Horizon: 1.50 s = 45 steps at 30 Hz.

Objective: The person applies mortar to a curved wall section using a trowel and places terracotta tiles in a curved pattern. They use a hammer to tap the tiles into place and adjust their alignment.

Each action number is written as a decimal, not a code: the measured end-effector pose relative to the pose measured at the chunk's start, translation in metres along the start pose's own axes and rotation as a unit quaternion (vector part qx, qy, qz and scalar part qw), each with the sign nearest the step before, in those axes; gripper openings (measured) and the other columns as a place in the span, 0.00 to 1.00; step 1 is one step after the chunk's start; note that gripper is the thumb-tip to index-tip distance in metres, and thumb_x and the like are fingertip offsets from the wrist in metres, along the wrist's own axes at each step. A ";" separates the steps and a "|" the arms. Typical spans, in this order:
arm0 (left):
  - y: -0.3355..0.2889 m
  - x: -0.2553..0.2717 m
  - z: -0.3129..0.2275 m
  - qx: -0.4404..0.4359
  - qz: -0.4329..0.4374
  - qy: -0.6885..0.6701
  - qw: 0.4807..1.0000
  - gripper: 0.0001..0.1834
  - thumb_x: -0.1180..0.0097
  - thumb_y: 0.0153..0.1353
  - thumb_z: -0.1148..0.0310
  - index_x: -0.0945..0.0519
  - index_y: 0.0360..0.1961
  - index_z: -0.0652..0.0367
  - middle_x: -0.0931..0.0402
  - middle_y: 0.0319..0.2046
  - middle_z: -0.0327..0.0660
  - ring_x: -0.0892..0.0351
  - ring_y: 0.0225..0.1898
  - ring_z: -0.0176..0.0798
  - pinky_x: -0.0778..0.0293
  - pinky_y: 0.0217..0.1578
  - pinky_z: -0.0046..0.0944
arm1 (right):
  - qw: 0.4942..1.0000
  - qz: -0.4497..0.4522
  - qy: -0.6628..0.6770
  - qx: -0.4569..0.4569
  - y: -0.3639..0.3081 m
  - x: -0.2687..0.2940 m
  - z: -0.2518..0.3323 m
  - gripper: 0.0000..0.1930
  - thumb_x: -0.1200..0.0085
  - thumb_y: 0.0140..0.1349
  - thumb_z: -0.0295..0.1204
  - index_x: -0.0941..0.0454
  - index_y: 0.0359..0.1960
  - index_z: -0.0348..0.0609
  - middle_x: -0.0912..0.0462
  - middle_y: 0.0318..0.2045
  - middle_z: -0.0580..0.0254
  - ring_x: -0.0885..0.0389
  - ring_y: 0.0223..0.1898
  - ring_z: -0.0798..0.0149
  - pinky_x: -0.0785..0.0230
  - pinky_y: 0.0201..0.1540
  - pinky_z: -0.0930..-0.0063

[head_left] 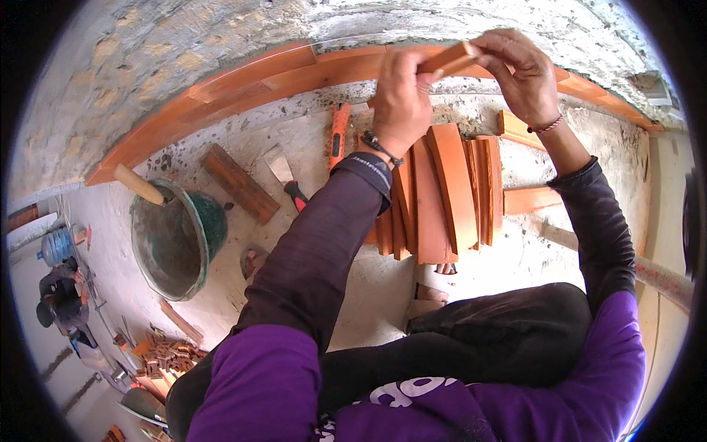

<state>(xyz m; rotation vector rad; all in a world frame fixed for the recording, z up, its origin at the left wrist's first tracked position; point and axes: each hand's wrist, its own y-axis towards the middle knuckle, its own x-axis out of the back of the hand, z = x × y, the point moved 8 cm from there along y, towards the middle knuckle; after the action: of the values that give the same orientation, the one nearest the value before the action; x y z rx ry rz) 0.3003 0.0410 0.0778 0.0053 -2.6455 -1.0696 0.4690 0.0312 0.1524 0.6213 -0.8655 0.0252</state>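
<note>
Both my hands hold one thin orange brick tile [451,59] up against the row of orange tiles [243,77] set along the base of a rough plastered wall [221,29]. My left hand [401,96] grips the tile's left end from below. My right hand [519,70] pinches its right end from above. Below my hands a stack of several loose orange tiles [442,195] leans on the concrete ledge [309,140].
A green bucket [180,236] with a wooden-handled tool in it stands at left. A dark brick [239,183], a red-handled scraper [283,173] and an orange level [339,132] lie near it. Far below at left a person [62,295] is crouching near a brick pile [169,353].
</note>
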 end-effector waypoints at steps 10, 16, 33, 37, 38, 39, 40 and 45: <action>-0.015 0.024 0.052 0.312 -0.285 -0.418 0.805 0.08 0.62 0.76 0.64 0.38 0.40 0.57 0.35 0.39 0.34 0.35 0.39 0.32 0.30 0.44 0.38 | 0.908 0.149 0.210 -0.330 -0.054 -0.095 -0.038 0.23 0.34 0.58 0.31 0.24 0.55 0.42 0.16 0.42 0.54 0.17 0.38 0.62 0.23 0.44 0.67; -0.049 0.013 0.075 0.452 -0.271 -0.392 0.754 0.27 0.60 0.72 0.44 0.40 0.58 0.54 0.38 0.57 0.42 0.35 0.58 0.43 0.33 0.61 0.58 | 0.961 0.109 0.014 -0.253 -0.047 -0.079 -0.063 0.19 0.35 0.57 0.28 0.21 0.50 0.40 0.15 0.32 0.49 0.16 0.34 0.57 0.26 0.40 0.65; -0.044 0.002 0.137 0.524 -0.255 -0.386 0.715 0.31 0.42 0.64 0.46 0.40 0.47 0.61 0.38 0.46 0.40 0.33 0.45 0.35 0.31 0.59 0.54 | 0.955 -0.017 -0.031 -0.296 -0.028 -0.077 -0.125 0.25 0.27 0.48 0.39 0.18 0.44 0.36 0.13 0.36 0.51 0.14 0.39 0.59 0.23 0.43 0.66; -0.032 0.006 0.135 0.500 -0.255 -0.382 0.734 0.30 0.41 0.63 0.46 0.40 0.39 0.60 0.35 0.38 0.40 0.32 0.37 0.33 0.25 0.47 0.45 | 0.952 -0.040 -0.017 -0.303 -0.032 -0.080 -0.130 0.26 0.26 0.48 0.38 0.18 0.46 0.35 0.12 0.37 0.53 0.14 0.39 0.62 0.23 0.44 0.68; -0.033 0.009 0.137 0.509 -0.270 -0.364 0.732 0.29 0.40 0.63 0.46 0.40 0.34 0.60 0.34 0.31 0.38 0.34 0.30 0.30 0.26 0.35 0.38 | 0.952 -0.041 -0.019 -0.303 -0.031 -0.082 -0.128 0.26 0.27 0.48 0.38 0.18 0.46 0.35 0.12 0.37 0.54 0.14 0.39 0.62 0.23 0.44 0.69; -0.032 0.010 0.135 0.517 -0.274 -0.357 0.728 0.29 0.40 0.63 0.46 0.40 0.34 0.59 0.34 0.29 0.38 0.35 0.29 0.29 0.27 0.33 0.36 | 0.949 -0.046 -0.013 -0.310 -0.032 -0.081 -0.130 0.26 0.27 0.48 0.38 0.18 0.47 0.35 0.12 0.37 0.54 0.14 0.39 0.62 0.23 0.44 0.69; -0.032 0.010 0.133 0.526 -0.278 -0.349 0.724 0.28 0.40 0.64 0.46 0.40 0.33 0.59 0.34 0.28 0.37 0.36 0.28 0.29 0.28 0.31 0.35 | 0.947 -0.050 -0.008 -0.317 -0.033 -0.081 -0.131 0.26 0.27 0.48 0.38 0.18 0.47 0.35 0.12 0.37 0.54 0.14 0.39 0.63 0.23 0.45 0.70; -0.031 0.015 0.128 0.548 -0.275 -0.298 0.732 0.28 0.42 0.65 0.47 0.37 0.29 0.60 0.34 0.25 0.36 0.38 0.26 0.29 0.31 0.27 0.33 | 0.946 -0.082 0.005 -0.313 -0.037 -0.082 -0.138 0.26 0.27 0.48 0.37 0.17 0.47 0.35 0.12 0.36 0.54 0.14 0.39 0.64 0.24 0.46 0.70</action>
<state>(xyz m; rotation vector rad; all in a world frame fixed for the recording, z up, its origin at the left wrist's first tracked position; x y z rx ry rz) 0.2491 0.1043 -0.0274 0.8487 -3.5171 0.7347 0.5215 0.0914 0.0080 0.0905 -0.7539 -0.3849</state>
